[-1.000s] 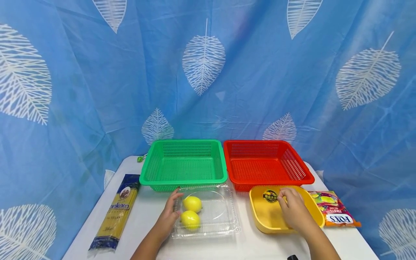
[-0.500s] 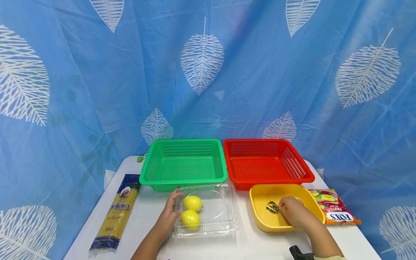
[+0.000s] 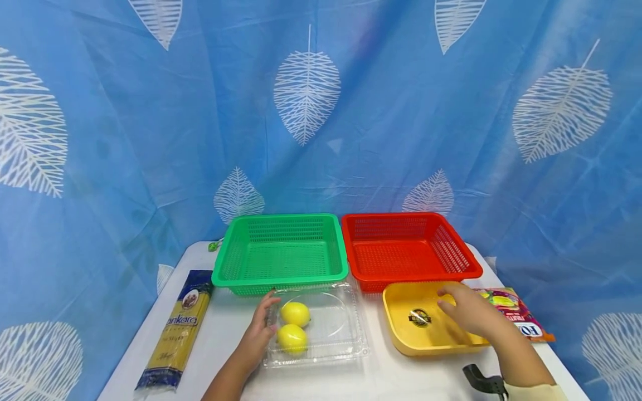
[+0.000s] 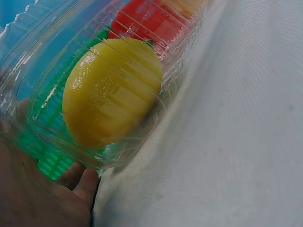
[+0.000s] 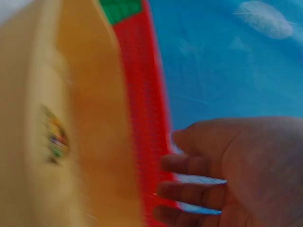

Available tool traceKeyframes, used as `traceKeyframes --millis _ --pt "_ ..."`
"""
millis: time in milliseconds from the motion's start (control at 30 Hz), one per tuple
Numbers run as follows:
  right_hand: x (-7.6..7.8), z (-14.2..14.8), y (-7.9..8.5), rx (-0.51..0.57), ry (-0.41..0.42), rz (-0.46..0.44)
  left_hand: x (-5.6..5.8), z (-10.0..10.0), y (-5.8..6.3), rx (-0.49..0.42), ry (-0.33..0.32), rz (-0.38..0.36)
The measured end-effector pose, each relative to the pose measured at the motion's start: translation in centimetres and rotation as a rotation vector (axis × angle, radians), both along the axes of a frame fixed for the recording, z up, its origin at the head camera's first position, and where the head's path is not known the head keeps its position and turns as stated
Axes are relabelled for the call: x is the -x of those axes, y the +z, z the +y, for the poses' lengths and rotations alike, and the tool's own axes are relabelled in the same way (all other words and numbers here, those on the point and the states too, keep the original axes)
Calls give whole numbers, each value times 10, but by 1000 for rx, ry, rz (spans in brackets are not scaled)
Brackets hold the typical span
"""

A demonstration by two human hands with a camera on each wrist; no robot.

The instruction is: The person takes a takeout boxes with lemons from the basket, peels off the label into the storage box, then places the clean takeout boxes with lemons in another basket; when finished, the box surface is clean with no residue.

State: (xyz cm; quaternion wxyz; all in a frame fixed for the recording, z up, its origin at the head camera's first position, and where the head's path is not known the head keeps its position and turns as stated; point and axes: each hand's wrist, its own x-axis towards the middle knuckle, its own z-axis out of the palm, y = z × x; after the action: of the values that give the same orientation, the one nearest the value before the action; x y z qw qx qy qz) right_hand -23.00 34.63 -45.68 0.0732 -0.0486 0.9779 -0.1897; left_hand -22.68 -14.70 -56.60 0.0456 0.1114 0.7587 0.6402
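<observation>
My left hand [image 3: 259, 333] grips the left side of a clear plastic clamshell box [image 3: 336, 328] with two lemons [image 3: 295, 314] at its left end. In the left wrist view, a lemon [image 4: 111, 92] shows through the ribbed plastic, and fingers curl at the box's lower edge. My right hand [image 3: 467, 312] hovers over the right side of a yellow plastic tub [image 3: 401, 342], its fingers apart and holding nothing. A black and gold label [image 3: 419, 317] lies inside the tub. The right wrist view is blurred, but extended fingers show beside the tub [image 5: 104, 142].
Behind stand a green basket [image 3: 286, 259] and a red basket [image 3: 396, 262], side by side. A spaghetti packet [image 3: 178, 331] lies at the left. A Fox's sweets bag [image 3: 521, 317] is at the right, partly behind my right arm. A blue curtain [image 3: 311, 184] hangs behind.
My right hand has drawn away from the label toward the tub's right side, and its fingers have spread. The label has dropped lower in the tub. My left hand stays on the clear box.
</observation>
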Motion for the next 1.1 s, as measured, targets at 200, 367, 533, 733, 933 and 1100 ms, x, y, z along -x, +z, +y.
traceKeyframes --millis 200,367,533,733,933,1100 --pt "31 34 28 79 -41 124 0 -4 -1 15 0 12" --pt "68 59 6 56 -148 190 1 -6 -2 26 4 0" --pt "90 76 -5 56 -114 103 1 -5 -3 22 4 -8" --pt "94 81 -14 128 -9 -19 -2 -3 -5 12 3 -15" --pt "94 81 -15 108 -22 -86 -2 -3 -4 8 13 -9" --pt "96 81 -11 153 -21 -129 -1 0 2 43 54 -47"
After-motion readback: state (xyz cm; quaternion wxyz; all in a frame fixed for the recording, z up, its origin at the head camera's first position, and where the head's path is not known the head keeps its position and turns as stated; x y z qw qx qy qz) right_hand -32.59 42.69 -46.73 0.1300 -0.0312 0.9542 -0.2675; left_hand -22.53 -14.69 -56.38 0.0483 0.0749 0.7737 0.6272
